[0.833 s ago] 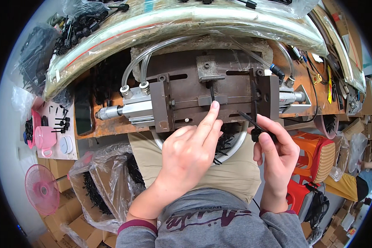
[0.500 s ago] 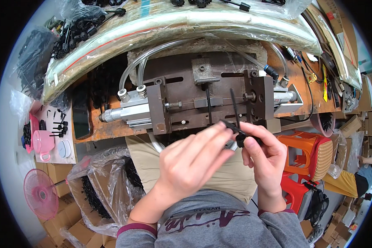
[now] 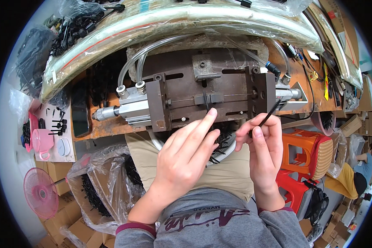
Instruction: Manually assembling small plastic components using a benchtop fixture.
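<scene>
A brown metal fixture (image 3: 182,82) stands on the bench before me, with a small grey block (image 3: 215,98) at its middle. A slim black rod (image 3: 206,101) lies across that block, its near end at my left fingertips. My left hand (image 3: 182,153) is open, fingers stretched forward; whether the index finger touches the rod or only overlaps it, I cannot tell. My right hand (image 3: 262,151) is closed, pinching another thin black rod (image 3: 269,115) that slants up and right. Below the hands, a white-rimmed tub (image 3: 224,158) on my lap holds many black rods (image 3: 227,136).
Silver air cylinders (image 3: 137,110) with clear hoses (image 3: 130,62) flank the fixture. A plastic-wrapped roll (image 3: 186,20) curves behind it. At left are a pink cup (image 3: 41,142), a pink fan (image 3: 41,193) and a plastic-lined box (image 3: 107,182). Stacked stools (image 3: 295,153) stand at right.
The hands have moved apart: the left toward the fixture's middle, the right slightly outward with its rod. The fixture's side bolts have drawn back from the middle block, and the tub is more exposed.
</scene>
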The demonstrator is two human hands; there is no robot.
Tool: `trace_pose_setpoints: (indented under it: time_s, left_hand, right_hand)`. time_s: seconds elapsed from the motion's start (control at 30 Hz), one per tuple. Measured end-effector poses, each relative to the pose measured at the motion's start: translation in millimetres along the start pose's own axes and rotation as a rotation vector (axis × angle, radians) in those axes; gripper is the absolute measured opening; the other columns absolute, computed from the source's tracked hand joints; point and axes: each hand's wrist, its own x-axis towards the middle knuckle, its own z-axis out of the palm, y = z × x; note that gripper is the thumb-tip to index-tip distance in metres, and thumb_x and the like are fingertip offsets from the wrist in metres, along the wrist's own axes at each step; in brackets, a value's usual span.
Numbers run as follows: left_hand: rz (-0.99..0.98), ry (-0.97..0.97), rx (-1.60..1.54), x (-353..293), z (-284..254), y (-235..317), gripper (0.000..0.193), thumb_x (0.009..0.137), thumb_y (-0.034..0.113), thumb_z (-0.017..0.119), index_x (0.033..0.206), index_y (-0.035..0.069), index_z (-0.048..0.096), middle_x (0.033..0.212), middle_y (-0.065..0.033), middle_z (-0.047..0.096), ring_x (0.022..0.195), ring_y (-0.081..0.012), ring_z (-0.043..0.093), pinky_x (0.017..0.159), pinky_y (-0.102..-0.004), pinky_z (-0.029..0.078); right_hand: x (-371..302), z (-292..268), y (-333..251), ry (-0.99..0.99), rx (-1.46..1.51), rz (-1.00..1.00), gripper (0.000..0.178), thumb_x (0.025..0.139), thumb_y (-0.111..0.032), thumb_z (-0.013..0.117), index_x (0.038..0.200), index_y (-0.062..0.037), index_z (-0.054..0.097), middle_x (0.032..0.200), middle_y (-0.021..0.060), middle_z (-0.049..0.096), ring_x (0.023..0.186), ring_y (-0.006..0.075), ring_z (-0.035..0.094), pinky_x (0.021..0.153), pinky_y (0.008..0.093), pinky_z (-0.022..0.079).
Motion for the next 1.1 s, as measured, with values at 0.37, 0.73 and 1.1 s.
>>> trace_pose_setpoints:
  time_s: [0.37,0.73,1.1]
  left_hand:
    - [0.091,-0.056,-0.477,-4.8,-20.4,11.7,0.030,0.067,0.004,0.080,0.096,-0.003,0.074,0.114,-0.0231,0.070,0.091,-0.0305,0.072,0.077,-0.0341,0.059]
    - [0.101,-0.091,-0.417,-12.7,-22.8,17.7,0.031,0.066,0.003,0.080,0.095,-0.003,0.073,0.114,-0.0231,0.070,0.090,-0.0306,0.072,0.076,-0.0344,0.060]
    - [0.124,-0.086,-0.407,-16.2,-26.4,19.1,0.029,0.066,0.001,0.080,0.094,-0.003,0.073,0.113,-0.0216,0.070,0.092,-0.0316,0.072,0.078,-0.0352,0.061]
  right_hand:
    - [21.8,-6.5,-14.8,-0.236,0.388,0.307,0.031,0.103,-0.021,0.056,0.117,0.0041,0.065,0.062,-0.0075,0.046,0.049,0.0002,0.033,0.046,0.0198,0.027]
    - [23.3,0.3,-33.3,-0.150,0.061,0.268,0.018,0.095,-0.014,0.068,0.104,0.0000,0.073,0.079,0.0033,0.070,0.052,-0.0017,0.041,0.045,0.0173,0.028]
    - [24.1,-8.0,-28.1,-0.148,0.126,0.179,0.019,0.102,-0.017,0.058,0.100,0.0012,0.064,0.083,0.0140,0.073,0.059,0.0050,0.060,0.047,0.0178,0.042]
